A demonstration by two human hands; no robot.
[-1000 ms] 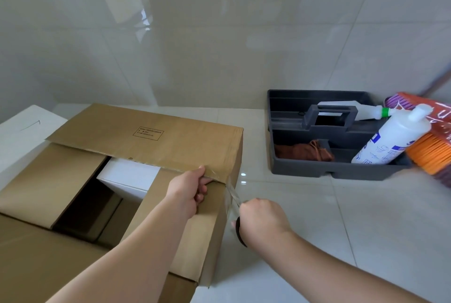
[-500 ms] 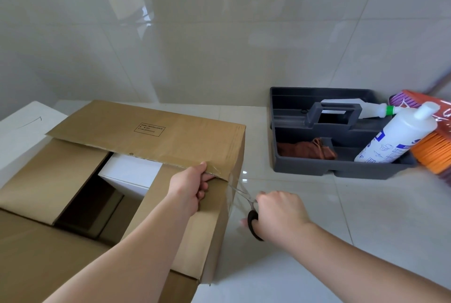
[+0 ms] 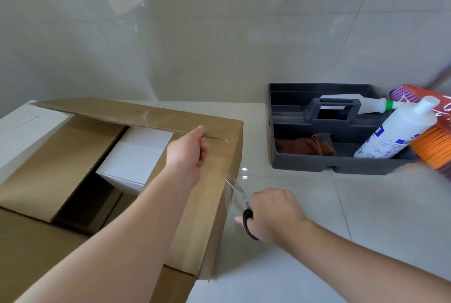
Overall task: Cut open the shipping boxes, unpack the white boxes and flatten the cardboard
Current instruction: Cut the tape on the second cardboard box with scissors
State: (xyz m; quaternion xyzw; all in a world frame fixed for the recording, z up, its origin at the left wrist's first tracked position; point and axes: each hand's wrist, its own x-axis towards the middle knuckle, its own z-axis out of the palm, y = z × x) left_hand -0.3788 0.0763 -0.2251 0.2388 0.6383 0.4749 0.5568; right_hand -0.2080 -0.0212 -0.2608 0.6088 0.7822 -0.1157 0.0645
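Note:
A brown cardboard shipping box stands on the tiled floor with its top partly open. Inside it lies a white box. My left hand grips the edge of the far top flap near the box's right corner and holds it raised. My right hand holds black-handled scissors beside the box's right side, blades open at the clear tape on that face.
Another white box sits at the far left behind the shipping box. A dark grey caddy at the right holds a brown cloth and white bottles. An orange and purple broom head leans by it. A tiled wall stands behind.
My left hand has lifted the far flap higher, so it now shows edge-on. My right hand with the scissors has drawn back from the box's upper corner to lower on its right side.

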